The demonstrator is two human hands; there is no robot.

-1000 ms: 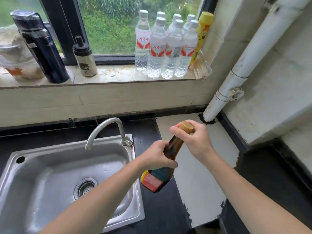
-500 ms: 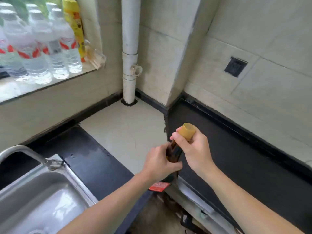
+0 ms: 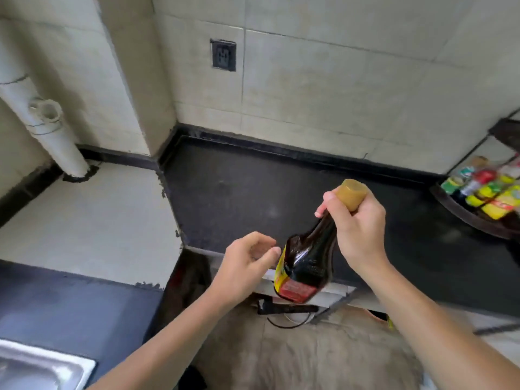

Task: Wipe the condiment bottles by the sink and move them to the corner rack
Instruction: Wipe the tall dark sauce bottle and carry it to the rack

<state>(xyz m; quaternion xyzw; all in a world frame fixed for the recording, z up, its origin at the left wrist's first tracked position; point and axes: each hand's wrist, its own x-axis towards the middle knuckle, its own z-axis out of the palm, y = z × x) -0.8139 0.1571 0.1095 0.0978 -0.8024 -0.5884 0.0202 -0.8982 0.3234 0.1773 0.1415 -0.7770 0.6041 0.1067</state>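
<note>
At 7 o'clock, nearest the camera, a corner of the steel sink (image 3: 42, 367) shows. Both bare forearms reach up from the lower edge. The left hand (image 3: 247, 263) hangs just at 9 o'clock of the sauce bottle (image 3: 306, 263), its fingers loosely curled and holding nothing. Its thumb tip lies right beside the yellow label, and contact cannot be told.

The bottle, dark with a yellow and red label, is in the air over the front edge of the black counter (image 3: 253, 198). It is tilted, base toward 7 o'clock and tan cap (image 3: 351, 194) toward 1 o'clock. The right hand (image 3: 357, 229) grips the neck just under the cap, fingers wrapped round it and pressed together, with the cap standing out above them.

Farther off at 3 o'clock, well apart from the bottle, the corner rack (image 3: 478, 218) holds several blurred condiment bottles (image 3: 492, 192). At 10 o'clock a white pipe (image 3: 47, 128) meets the pale ledge, and at 12 o'clock a dark socket (image 3: 223, 55) sits in the tiled wall.
</note>
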